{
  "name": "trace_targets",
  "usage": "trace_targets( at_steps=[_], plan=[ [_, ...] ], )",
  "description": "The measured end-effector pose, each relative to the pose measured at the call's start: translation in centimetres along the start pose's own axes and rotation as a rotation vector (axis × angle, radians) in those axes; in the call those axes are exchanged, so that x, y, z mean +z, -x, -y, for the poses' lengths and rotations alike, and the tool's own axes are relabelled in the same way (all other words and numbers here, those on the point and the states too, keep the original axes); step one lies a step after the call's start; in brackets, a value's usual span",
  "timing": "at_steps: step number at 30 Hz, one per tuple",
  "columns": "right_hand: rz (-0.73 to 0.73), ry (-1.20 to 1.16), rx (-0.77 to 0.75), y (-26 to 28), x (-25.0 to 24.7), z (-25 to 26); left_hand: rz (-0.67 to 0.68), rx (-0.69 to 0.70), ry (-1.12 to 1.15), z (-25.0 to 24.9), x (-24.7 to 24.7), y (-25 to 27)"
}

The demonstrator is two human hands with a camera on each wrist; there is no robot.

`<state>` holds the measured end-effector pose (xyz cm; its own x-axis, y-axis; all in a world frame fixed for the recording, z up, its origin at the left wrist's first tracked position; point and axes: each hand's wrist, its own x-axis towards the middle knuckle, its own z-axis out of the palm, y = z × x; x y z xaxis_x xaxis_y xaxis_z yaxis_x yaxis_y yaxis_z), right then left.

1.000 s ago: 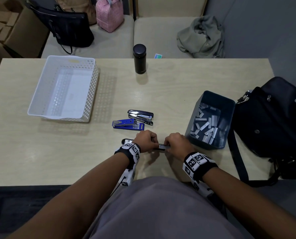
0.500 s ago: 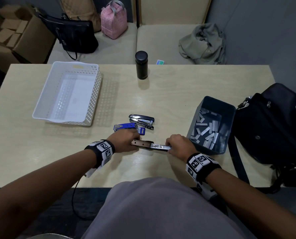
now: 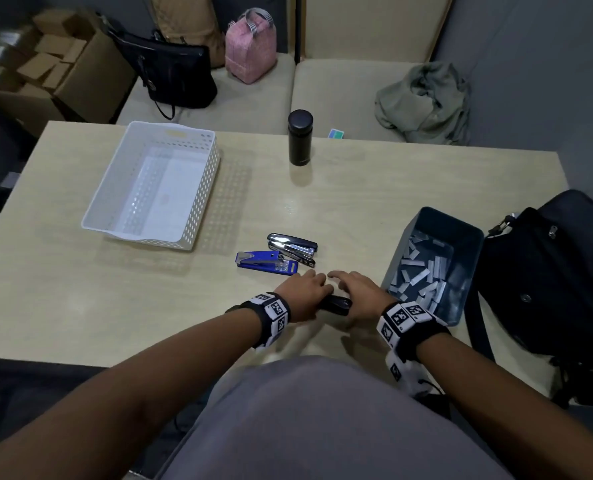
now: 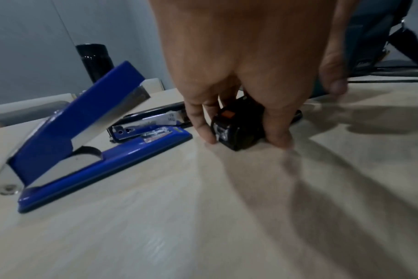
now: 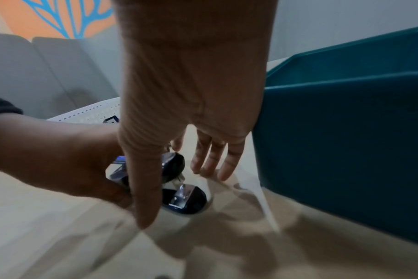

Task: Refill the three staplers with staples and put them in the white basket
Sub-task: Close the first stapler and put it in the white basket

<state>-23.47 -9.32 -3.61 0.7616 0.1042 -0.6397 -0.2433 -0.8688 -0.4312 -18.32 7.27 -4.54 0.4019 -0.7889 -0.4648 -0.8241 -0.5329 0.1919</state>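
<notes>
A black stapler (image 3: pixel 336 305) (image 4: pixel 237 128) (image 5: pixel 179 196) lies folded on the table near its front edge. My left hand (image 3: pixel 307 291) (image 4: pixel 246 140) pinches its rear end between thumb and fingers. My right hand (image 3: pixel 352 289) (image 5: pixel 179 198) straddles its other end, fingers straight with their tips on the table, thumb alongside. A blue stapler (image 3: pixel 265 262) (image 4: pixel 84 132) and a silver-and-black stapler (image 3: pixel 291 245) (image 4: pixel 150 120) lie just beyond the hands. The white basket (image 3: pixel 203 188) (image 5: pixel 91 113) stands at the back left with nothing in it. The teal bin (image 3: pixel 468 237) (image 5: pixel 346 141) of staple strips sits right of my right hand.
A black bottle (image 3: pixel 300 137) (image 4: pixel 94 60) stands at the table's far edge. A black bag (image 3: pixel 551 271) lies at the right edge, touching the bin. Bags, a jacket and cardboard boxes sit on the seats and floor behind the table.
The black stapler was opened out flat between my hands half a second ago; now it is folded and both hands have come together over it.
</notes>
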Motion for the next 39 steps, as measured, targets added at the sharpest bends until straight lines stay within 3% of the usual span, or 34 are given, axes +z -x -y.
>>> trace_targets(
  at_steps=[4,9,14,16,18,24,28,32,39],
  plan=[
    [0.096,-0.055,-0.047,0.2,-0.8,1.1,-0.053,0.004,0.086,0.5,-0.5,0.1],
    [0.147,-0.291,-0.072,-0.5,-4.1,4.1,-0.285,-0.034,0.283,2.7,-5.2,2.4],
    [0.009,-0.617,-0.118,-2.2,-9.2,9.1,-0.648,-0.387,0.938,8.1,-9.0,5.7],
    [-0.020,-0.727,-0.149,-3.2,-10.7,12.4,-0.662,-0.452,1.350,9.9,-10.5,6.7],
    [0.001,-0.791,-0.203,-4.4,-11.3,16.5,-0.598,-0.427,1.603,11.5,-11.5,7.5],
    [0.022,-0.749,-0.244,-9.3,-10.6,27.1,-0.690,-0.513,1.638,18.5,-13.0,10.1],
    [0.020,-0.435,-0.215,-12.6,-10.8,29.8,-0.663,-0.665,1.550,23.8,-13.6,11.8],
    [-0.023,-0.324,-0.136,-15.4,-10.3,30.2,-0.548,-0.791,1.480,29.0,-12.2,11.0],
    [-0.043,-0.429,-0.016,-17.9,-10.1,27.1,-0.412,-0.867,1.231,33.7,-8.5,5.8]
  ],
)
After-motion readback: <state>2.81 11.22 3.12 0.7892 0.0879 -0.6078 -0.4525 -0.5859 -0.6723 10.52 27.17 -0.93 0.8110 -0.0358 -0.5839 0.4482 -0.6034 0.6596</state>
